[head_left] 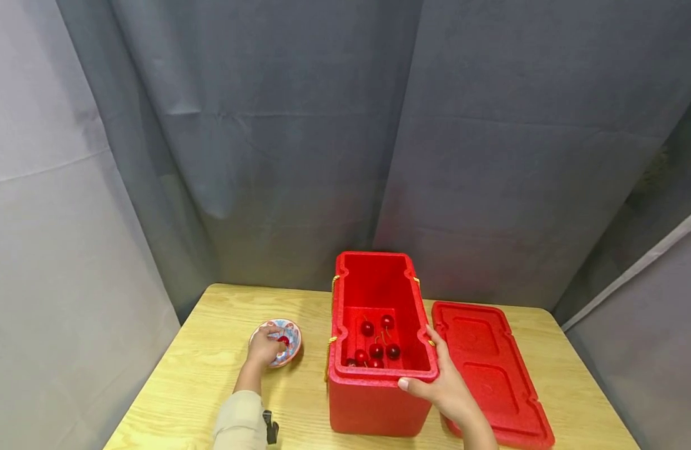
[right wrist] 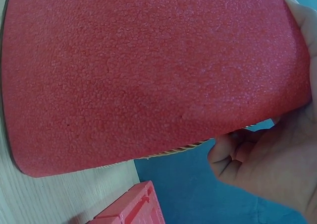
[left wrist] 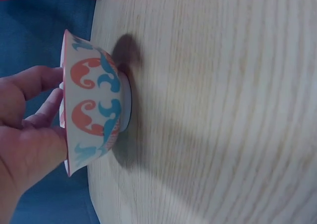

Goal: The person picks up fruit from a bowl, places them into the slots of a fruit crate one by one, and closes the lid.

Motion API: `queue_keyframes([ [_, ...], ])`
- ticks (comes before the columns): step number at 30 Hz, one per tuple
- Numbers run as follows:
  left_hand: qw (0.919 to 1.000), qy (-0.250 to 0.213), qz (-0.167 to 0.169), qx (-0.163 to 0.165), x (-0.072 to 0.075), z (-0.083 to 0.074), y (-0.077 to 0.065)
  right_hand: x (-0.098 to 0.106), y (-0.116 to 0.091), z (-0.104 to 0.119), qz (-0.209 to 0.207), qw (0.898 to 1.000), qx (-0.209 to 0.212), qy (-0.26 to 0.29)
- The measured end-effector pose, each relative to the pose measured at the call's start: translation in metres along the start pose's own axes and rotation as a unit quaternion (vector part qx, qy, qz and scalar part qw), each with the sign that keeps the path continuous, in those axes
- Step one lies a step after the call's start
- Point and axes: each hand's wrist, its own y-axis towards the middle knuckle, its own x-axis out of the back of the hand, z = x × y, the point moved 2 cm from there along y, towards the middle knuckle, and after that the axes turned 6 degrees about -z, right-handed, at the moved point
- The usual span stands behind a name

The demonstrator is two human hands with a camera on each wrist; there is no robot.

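Observation:
In the head view my left hand (head_left: 265,347) reaches into a small patterned bowl (head_left: 293,354) on the left of the table, thumb and fingers around a dark red cherry (head_left: 283,340). The left wrist view shows those fingers going over the rim of the bowl (left wrist: 94,100), their tips hidden inside. My right hand (head_left: 448,387) grips the near right corner of a tall red foam box (head_left: 379,403), thumb on the front and fingers along the side. Several cherries (head_left: 376,350) with stems lie on the box's floor, mostly toward the near end.
The red box lid (head_left: 494,375) lies flat on the wooden table (head_left: 177,387) to the right of the box. Yellow cords (head_left: 332,340) run along the box's sides. Grey curtains (head_left: 267,156) hang behind the table and on both sides.

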Motion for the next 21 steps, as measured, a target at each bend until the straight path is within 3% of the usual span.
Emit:
queue_keyframes([
  [5, 0.9984, -0.024, 0.046, 0.022, -0.0062, 0.0017, 0.0027, -0.0002, 0.0005, -0.0004, 0.002, 1.000, 0.004, 0.004],
  [13, 0.9966, -0.028, 0.074, 0.026, -0.0096, 0.0033, 0.0070, 0.0000, 0.0014, 0.0026, 0.004, 1.000, 0.007, -0.006],
  [21, 0.9960, 0.042, 0.079, 0.006, -0.0091, -0.0008, 0.0082, 0.0006, 0.0002, 0.0011, 0.002, 1.000, 0.004, -0.003],
])
